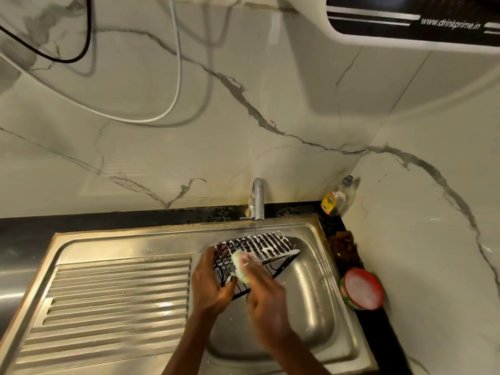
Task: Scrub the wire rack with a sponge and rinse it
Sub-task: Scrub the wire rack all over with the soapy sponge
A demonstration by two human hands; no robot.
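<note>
Left hand (212,284) grips near edge of black soapy wire rack (257,255), tilted over steel sink basin (319,299). Right hand (266,301), motion-blurred, presses pale yellow-green sponge (239,266) on rack beside left fingers. Chrome tap (258,198) beyond hands, thin trickle.

veined marble wall (243,117), steel sink (121,239), perhaps granite counter (27,226)

Counter (349,255): black, lower right of frame
On it: soap bottle (335,197) in the corner; red-rimmed tub (362,289) nearer
Set in it: steel sink (121,239)
</note>
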